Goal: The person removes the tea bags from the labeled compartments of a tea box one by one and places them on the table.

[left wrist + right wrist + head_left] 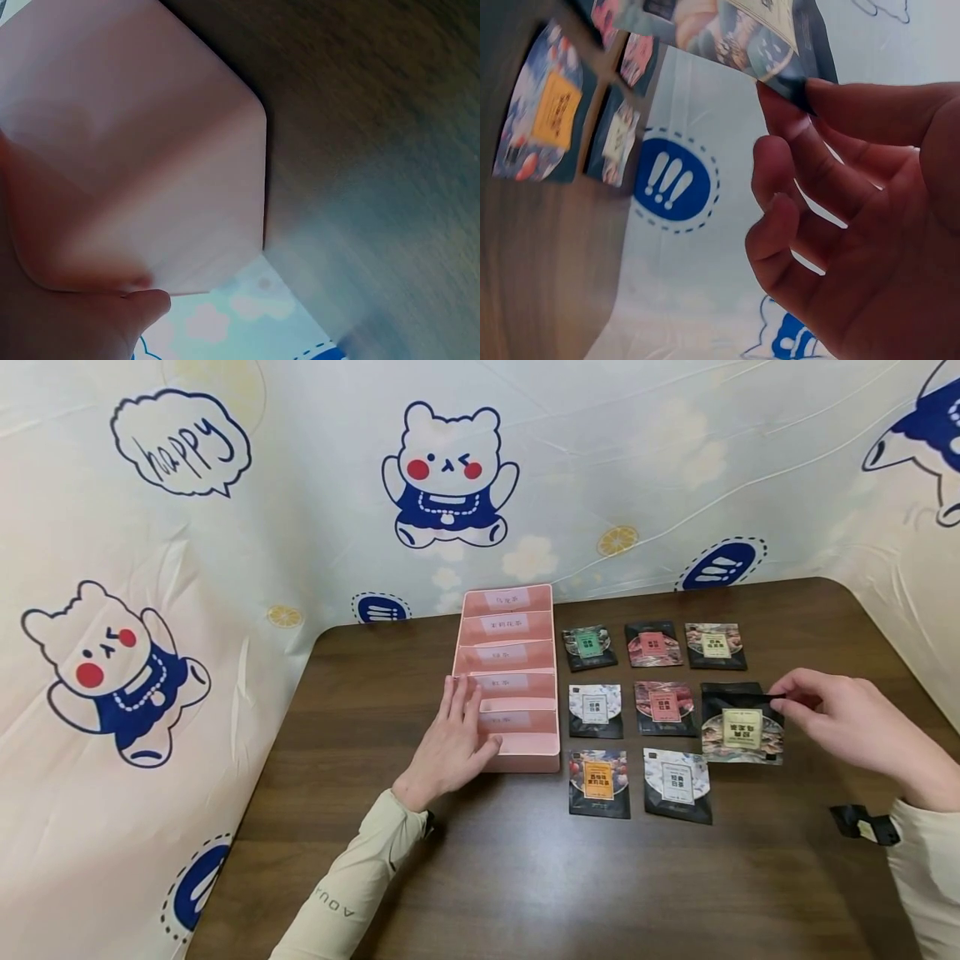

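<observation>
My right hand pinches a dark tea sachet with a pale yellow label by its edge, between thumb and index finger. In the right wrist view this sachet is lifted, and the other fingers are loosely bent. My left hand rests on the near left part of a pink divided box, its fingers straight over the left rim. In the left wrist view the thumb touches the rim beside the pink wall. Paper labels mark the box's compartments; their floors are partly hidden.
Right of the box, several tea sachets lie in rows, among them a green-labelled one, a red-labelled one, a white-labelled one and an orange-labelled one. A printed cloth hangs behind the brown table.
</observation>
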`<move>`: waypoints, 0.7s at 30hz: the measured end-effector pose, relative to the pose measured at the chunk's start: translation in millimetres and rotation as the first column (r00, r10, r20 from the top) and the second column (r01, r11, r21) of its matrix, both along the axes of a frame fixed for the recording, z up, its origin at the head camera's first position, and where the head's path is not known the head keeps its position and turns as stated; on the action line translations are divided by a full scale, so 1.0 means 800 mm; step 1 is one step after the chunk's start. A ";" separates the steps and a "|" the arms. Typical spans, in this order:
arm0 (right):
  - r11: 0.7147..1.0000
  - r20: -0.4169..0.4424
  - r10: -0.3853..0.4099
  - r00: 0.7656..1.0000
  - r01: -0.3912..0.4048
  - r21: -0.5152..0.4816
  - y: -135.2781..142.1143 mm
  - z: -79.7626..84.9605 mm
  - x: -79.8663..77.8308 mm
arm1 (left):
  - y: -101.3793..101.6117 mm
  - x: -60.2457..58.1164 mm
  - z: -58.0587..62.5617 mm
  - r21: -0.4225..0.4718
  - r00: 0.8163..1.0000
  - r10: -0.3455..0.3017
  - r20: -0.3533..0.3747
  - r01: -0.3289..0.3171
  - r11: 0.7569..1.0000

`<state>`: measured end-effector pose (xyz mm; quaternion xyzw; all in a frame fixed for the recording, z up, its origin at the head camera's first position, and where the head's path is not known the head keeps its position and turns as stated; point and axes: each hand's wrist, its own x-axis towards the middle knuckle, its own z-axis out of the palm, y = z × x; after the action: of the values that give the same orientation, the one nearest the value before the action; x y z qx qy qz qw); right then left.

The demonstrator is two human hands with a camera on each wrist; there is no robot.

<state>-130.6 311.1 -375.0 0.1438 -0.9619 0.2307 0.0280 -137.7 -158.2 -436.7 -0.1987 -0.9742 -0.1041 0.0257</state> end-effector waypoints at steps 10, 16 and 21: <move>0.998 0.050 -0.003 0.999 0.000 0.055 0.023 -0.014 0.005 | 0.000 0.000 0.000 -0.015 1.000 -0.009 -0.014 0.009 1.000; 0.996 0.128 -0.004 0.992 -0.007 0.085 0.030 -0.019 0.006 | -0.001 0.000 -0.001 -0.014 1.000 -0.012 -0.020 0.012 1.000; 0.995 0.168 0.005 0.986 -0.021 0.097 0.033 -0.022 0.006 | -0.001 -0.001 -0.002 -0.016 1.000 -0.016 -0.025 0.015 1.000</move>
<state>-125.6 337.8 -392.4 0.1314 -0.9702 0.1943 -0.0615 -138.4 -159.0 -437.9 -0.2078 -0.9730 -0.0940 0.0358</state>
